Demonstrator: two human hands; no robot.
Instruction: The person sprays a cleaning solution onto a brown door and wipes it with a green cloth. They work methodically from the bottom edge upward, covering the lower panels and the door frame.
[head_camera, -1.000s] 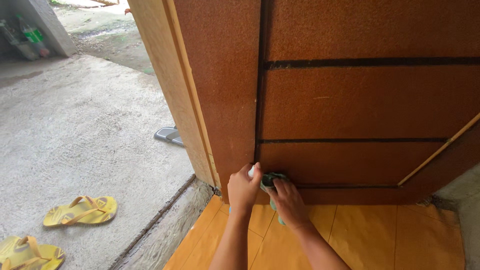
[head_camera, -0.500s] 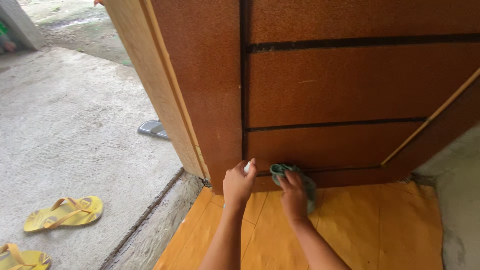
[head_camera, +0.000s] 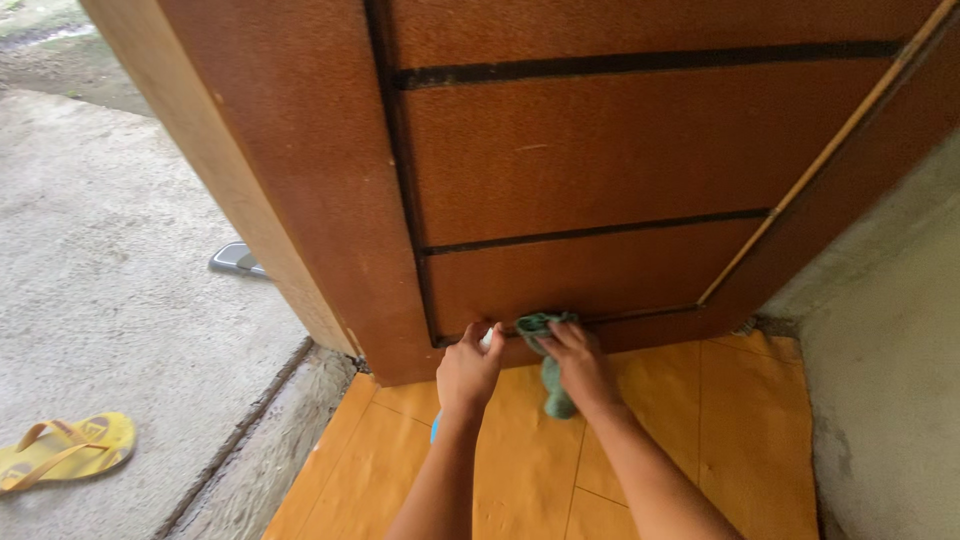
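Note:
My right hand (head_camera: 582, 368) presses a green cloth (head_camera: 541, 326) against the bottom groove of a brown wooden door (head_camera: 600, 150). Part of the cloth hangs down below the fingers. My left hand (head_camera: 466, 375) is just to the left, closed around a small bottle (head_camera: 487, 339). Only the bottle's white top shows above the fingers, with a bit of blue under the wrist. Both hands are at the door's lowest panel, just above the orange floor tiles (head_camera: 740, 430).
The door stands open over a concrete threshold (head_camera: 265, 450). Outside on the grey ground lie a yellow sandal (head_camera: 70, 448) and a grey flat object (head_camera: 238, 260) by the door's edge. A rough grey wall (head_camera: 890, 350) closes the right side.
My view has dropped lower and closer to the door's base, so only one sandal shows. Both hands stay at the bottom groove, and the cloth has shifted slightly along it.

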